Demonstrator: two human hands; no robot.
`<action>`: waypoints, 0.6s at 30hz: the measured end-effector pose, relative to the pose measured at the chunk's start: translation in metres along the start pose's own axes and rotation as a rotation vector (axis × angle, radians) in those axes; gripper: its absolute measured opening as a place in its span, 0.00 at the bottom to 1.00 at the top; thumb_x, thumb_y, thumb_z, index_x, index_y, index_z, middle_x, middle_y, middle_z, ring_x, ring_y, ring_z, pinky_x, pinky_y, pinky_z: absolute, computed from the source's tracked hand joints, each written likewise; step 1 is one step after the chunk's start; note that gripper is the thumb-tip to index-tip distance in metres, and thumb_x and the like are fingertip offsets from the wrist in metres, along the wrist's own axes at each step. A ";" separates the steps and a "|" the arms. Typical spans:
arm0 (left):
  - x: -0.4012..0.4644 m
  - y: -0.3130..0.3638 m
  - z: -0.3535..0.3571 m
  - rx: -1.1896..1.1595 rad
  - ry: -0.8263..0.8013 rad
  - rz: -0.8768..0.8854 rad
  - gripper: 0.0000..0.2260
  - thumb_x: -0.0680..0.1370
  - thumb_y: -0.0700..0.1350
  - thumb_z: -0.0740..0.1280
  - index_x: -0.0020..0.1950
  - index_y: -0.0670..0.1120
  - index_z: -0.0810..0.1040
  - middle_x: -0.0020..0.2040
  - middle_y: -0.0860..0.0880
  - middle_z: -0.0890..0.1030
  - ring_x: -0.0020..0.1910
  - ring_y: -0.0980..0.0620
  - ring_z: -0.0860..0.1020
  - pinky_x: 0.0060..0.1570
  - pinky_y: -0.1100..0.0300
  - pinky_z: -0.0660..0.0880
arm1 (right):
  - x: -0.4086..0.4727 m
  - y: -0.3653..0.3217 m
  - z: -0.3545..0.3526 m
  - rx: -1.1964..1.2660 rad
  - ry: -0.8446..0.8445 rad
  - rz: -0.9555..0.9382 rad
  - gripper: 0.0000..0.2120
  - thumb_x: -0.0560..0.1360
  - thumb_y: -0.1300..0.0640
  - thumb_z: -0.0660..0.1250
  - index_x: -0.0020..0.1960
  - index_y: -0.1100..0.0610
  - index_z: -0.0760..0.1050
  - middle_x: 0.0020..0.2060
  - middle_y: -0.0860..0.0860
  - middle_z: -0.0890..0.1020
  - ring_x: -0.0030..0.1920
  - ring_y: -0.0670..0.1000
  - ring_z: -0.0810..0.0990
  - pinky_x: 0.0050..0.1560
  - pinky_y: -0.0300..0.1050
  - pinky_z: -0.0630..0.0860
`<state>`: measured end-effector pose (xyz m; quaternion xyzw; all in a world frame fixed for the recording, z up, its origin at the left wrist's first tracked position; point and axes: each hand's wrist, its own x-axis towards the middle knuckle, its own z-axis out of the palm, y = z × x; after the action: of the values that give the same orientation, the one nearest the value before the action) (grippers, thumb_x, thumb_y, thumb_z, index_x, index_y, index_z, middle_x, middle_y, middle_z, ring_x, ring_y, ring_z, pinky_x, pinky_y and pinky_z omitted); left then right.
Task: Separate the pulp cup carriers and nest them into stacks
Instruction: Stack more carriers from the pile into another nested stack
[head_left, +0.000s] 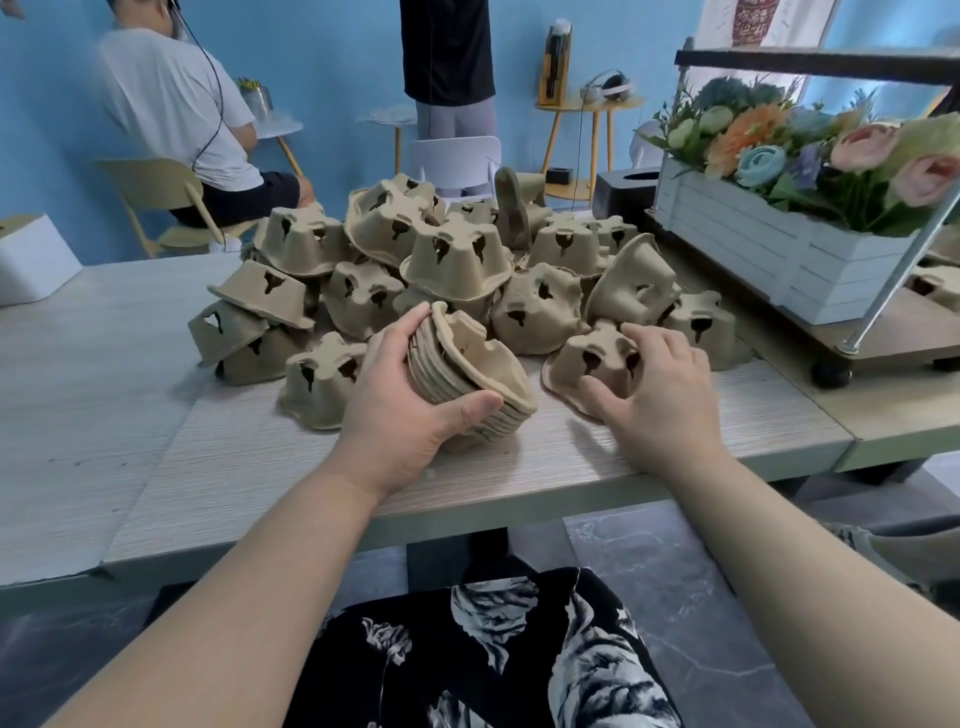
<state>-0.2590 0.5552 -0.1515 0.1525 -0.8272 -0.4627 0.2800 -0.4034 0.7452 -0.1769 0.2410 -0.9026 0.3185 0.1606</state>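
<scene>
Near the table (234, 457) edge, the left hand (400, 410) clamps a nested stack (467, 364) tipped sideways; the right hand (660, 384) curls round a loose carrier (597, 358) just to its right. A slack squeeze could fan the stack; a hasty tug could topple the pile (441, 249) beyond.

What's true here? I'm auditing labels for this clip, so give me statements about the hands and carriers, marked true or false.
1. The left hand grips a nested stack of carriers. True.
2. The right hand holds a flower. False: it grips a single carrier lying upside down on the table.
3. The pile of loose carriers sits on the table. True.
4. The white planter box is empty. False: it holds flowers.
</scene>
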 end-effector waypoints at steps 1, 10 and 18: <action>0.000 0.000 0.000 0.005 0.001 0.001 0.52 0.56 0.66 0.80 0.75 0.55 0.64 0.69 0.57 0.69 0.68 0.59 0.69 0.72 0.52 0.65 | 0.000 0.000 -0.001 0.034 0.002 0.010 0.32 0.70 0.43 0.71 0.69 0.54 0.68 0.63 0.52 0.71 0.62 0.54 0.66 0.60 0.41 0.62; -0.003 -0.006 -0.003 -0.039 0.025 0.011 0.49 0.56 0.67 0.77 0.74 0.57 0.64 0.69 0.56 0.72 0.69 0.59 0.70 0.71 0.50 0.68 | -0.006 0.001 -0.002 0.093 -0.020 -0.046 0.30 0.68 0.41 0.71 0.66 0.51 0.70 0.57 0.49 0.76 0.56 0.51 0.70 0.54 0.39 0.63; -0.005 -0.008 -0.004 -0.059 0.043 0.017 0.47 0.57 0.65 0.77 0.73 0.57 0.66 0.69 0.56 0.73 0.68 0.59 0.71 0.71 0.50 0.68 | -0.002 -0.003 -0.009 0.567 -0.030 0.122 0.24 0.72 0.42 0.64 0.66 0.48 0.67 0.49 0.43 0.74 0.51 0.47 0.75 0.51 0.48 0.74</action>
<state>-0.2529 0.5506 -0.1586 0.1471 -0.8080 -0.4813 0.3062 -0.3989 0.7495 -0.1694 0.2261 -0.7927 0.5636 0.0540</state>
